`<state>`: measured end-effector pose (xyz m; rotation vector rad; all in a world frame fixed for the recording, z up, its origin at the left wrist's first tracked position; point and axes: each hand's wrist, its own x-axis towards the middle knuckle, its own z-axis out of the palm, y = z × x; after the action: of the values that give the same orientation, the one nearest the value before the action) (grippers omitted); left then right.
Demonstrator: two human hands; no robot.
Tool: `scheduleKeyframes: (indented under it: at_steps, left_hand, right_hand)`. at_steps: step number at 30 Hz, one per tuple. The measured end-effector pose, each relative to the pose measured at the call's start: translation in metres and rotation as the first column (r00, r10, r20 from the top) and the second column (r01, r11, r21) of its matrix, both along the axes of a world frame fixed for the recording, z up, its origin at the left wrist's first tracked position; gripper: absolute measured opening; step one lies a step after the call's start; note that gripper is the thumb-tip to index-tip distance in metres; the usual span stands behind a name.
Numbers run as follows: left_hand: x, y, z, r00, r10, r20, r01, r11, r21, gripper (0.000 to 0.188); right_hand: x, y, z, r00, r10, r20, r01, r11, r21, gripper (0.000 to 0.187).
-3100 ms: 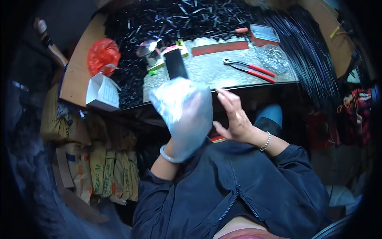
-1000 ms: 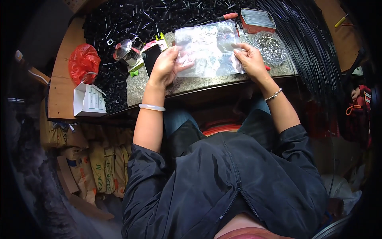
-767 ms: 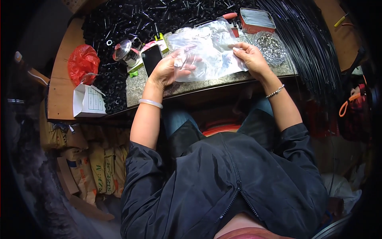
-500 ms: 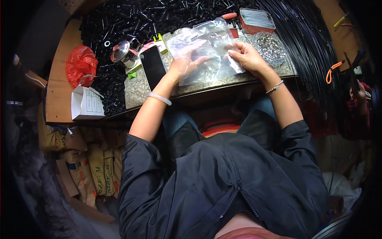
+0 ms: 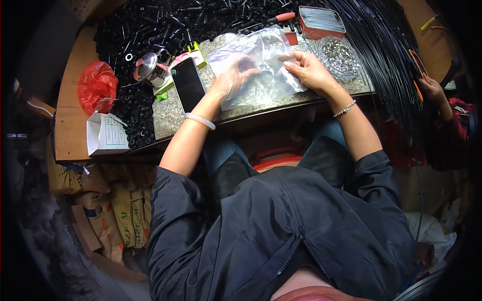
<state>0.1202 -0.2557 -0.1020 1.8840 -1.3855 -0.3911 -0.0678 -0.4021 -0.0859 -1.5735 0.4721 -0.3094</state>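
A crinkled clear plastic bag (image 5: 271, 83) is stretched between my two hands over the stone slab at the front of the bench. My left hand (image 5: 232, 78) shows through the film at the bag's left side, fingers curved and thumb towards the right; whether it is inside or behind the film I cannot tell. At the right edge my right hand (image 5: 309, 71) pinches the bag between thumb and fingers. Just left of my left hand lies a black smartphone (image 5: 188, 85). A glass dish (image 5: 337, 56) of small metal parts stands beyond my right hand.
Black bolts and nuts (image 5: 170, 25) cover the back. A red tin (image 5: 321, 22) and long black rods (image 5: 381, 45) lie right. A lidded jar (image 5: 150, 70), red plastic bag (image 5: 98, 86) and white box (image 5: 106, 134) stand left. Another person's hand (image 5: 434, 91) is at orange handles (image 5: 416, 75).
My hands stay on the plastic bag, which has shifted only slightly. At the right, the other person's hand has come up and reached the orange handles. The whole view has moved a little.
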Motion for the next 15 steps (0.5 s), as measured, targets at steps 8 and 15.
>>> scheduleKeyframes:
  at_steps: [8, 15]
  left_hand:
    - [0.003, 0.005, -0.001, 0.996, -0.046, 0.082, 0.048, 0.999, -0.020, 0.031]
    - [0.007, 0.012, 0.006, 0.975, -0.113, 0.192, 0.134, 0.986, -0.099, 0.030]
  right_hand:
    - [-0.002, 0.002, 0.001, 1.000, 0.017, -0.026, -0.017, 1.000, -0.009, 0.025]
    - [-0.003, 0.002, 0.000, 0.999, -0.001, -0.033, 0.000, 0.999, -0.033, 0.025]
